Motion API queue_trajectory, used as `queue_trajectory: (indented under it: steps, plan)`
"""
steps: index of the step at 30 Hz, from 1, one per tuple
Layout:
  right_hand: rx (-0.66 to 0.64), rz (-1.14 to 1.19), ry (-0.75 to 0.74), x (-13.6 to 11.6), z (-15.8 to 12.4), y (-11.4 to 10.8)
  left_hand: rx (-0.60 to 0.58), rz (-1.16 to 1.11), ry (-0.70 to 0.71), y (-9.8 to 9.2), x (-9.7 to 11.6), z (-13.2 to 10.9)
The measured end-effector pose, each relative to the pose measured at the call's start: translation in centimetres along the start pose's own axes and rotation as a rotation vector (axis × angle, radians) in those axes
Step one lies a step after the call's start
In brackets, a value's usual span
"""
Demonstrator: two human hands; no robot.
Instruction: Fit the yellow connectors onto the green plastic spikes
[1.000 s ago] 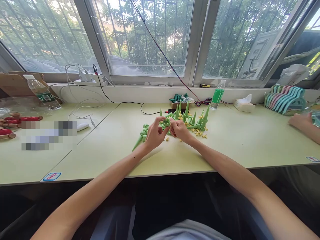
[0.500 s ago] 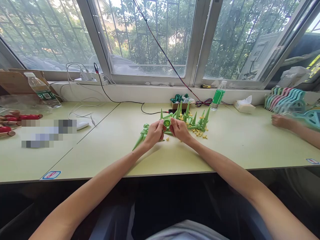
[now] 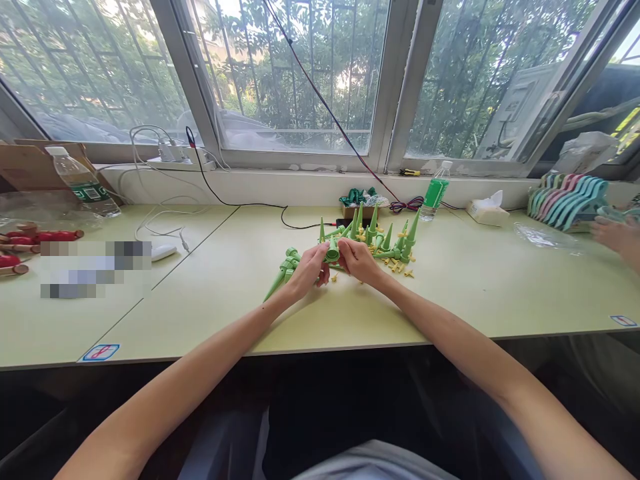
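A green hollow plastic piece is between my hands, its round open end facing me. My left hand is closed on its left side. My right hand pinches at its right side; whether a small part is in those fingertips is too small to tell. Behind my hands, several green spikes stand upright or lean. Small yellow pieces lie scattered by them. More green spiked parts lie left of my left hand.
A green-labelled bottle, a tissue pack and coloured hangers line the back right. Another person's hand is at the far right. Cables, a second bottle and red wooden pieces are on the left.
The green piece has tilted, so more of its side shows. The other person's hand has moved right, away from the table's middle, and a clear plastic wrapper now shows beside the hangers.
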State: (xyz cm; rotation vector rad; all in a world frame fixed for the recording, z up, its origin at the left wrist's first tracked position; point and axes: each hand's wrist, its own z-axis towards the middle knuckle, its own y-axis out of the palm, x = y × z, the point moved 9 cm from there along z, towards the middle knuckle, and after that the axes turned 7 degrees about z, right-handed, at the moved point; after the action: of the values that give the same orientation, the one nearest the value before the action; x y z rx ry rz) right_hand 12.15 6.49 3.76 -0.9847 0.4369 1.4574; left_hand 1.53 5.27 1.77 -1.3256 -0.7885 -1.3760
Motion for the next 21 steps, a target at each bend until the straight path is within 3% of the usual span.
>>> queue_trajectory:
  steps: [13, 21]
  plan:
    - [-0.013, 0.030, 0.014, 0.51, 0.02, -0.11, -0.064, 0.095, 0.090, -0.05, -0.03, -0.02]
    - [-0.007, 0.039, 0.028, 0.39, -0.02, -0.19, -0.015, 0.205, 0.181, -0.27, 0.67, -0.31]
